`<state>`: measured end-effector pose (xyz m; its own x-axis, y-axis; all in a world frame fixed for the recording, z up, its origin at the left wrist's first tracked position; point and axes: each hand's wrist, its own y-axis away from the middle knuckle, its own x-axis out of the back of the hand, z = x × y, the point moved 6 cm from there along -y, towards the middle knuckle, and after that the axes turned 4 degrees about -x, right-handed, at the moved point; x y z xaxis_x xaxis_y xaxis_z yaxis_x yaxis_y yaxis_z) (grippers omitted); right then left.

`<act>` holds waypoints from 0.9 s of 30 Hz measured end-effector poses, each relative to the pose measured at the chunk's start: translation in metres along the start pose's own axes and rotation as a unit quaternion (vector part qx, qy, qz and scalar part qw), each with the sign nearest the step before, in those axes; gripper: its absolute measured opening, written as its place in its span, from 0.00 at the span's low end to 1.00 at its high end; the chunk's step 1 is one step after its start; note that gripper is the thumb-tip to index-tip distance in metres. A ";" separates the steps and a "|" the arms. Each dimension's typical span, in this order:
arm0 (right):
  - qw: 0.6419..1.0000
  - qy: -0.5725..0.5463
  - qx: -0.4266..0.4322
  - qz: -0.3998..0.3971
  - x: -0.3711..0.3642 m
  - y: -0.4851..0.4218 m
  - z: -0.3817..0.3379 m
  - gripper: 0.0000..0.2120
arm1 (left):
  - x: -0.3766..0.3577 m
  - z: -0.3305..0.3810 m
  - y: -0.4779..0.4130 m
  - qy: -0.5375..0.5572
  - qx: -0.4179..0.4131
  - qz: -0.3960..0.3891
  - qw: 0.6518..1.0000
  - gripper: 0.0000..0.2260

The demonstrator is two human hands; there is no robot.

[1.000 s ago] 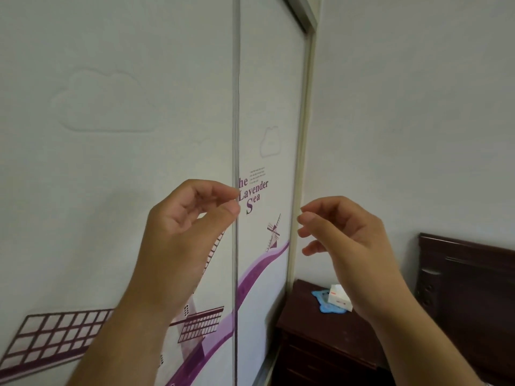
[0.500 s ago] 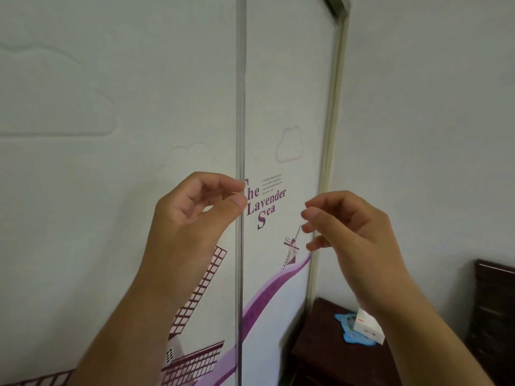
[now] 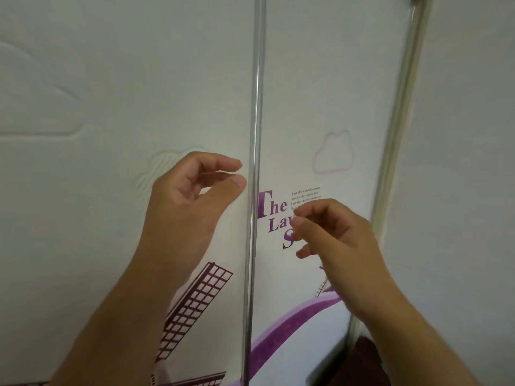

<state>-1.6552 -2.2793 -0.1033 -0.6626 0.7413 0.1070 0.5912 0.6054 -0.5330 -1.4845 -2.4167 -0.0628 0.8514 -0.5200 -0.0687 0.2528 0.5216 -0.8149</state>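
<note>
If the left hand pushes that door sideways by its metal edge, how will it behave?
The door is likely stiff and heavy: a tall flat panel that should slide, not flex. The metal edge looks smooth and narrow, so fingers may slip.

A room in a home, most likely a bedroom. Tall white sliding wardrobe doors [image 3: 125, 93] fill most of the view, and a slim silver metal edge strip [image 3: 256, 107] runs upright where one panel overlaps the other. The panels carry household decoration: raised cloud outlines [image 3: 333, 151], a dark purple windmill print [image 3: 195, 307], a curving purple ribbon band [image 3: 287, 327] and purple lettering [image 3: 271, 213] beginning "The". A silver metal frame rail [image 3: 398, 135] closes the wardrobe on the right, against a plain white painted wall [image 3: 468, 162]. At its foot shows a corner of dark brown wooden furniture [image 3: 361, 355].
</note>
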 end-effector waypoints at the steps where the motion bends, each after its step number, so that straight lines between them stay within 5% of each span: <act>1: 1.000 -0.002 0.002 -0.007 -0.004 -0.008 0.005 0.03 | -0.001 -0.004 -0.003 -0.006 -0.006 0.004 1.000 0.10; 6: 0.999 0.024 0.013 -0.027 -0.021 -0.043 0.030 0.03 | -0.006 -0.024 -0.020 -0.047 -0.035 0.012 0.998 0.10; 11: 0.997 0.051 0.039 -0.033 -0.025 -0.071 0.045 0.04 | -0.021 -0.020 -0.049 -0.199 -0.113 -0.001 0.973 0.14; 18: 0.996 0.066 0.049 -0.045 -0.038 -0.103 0.075 0.04 | -0.056 0.000 -0.081 -0.469 -0.236 -0.026 0.851 0.21; 27: 0.987 0.102 0.059 -0.113 -0.063 -0.115 0.101 0.11 | -0.082 -0.008 -0.089 -0.692 -0.156 -0.122 0.694 0.39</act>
<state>-1.7273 -2.4250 -0.1338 -0.6582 0.6409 0.3950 0.3722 0.7330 -0.5693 -1.5805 -2.4258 0.0113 0.4812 0.6939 0.5357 0.5393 0.2475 -0.8050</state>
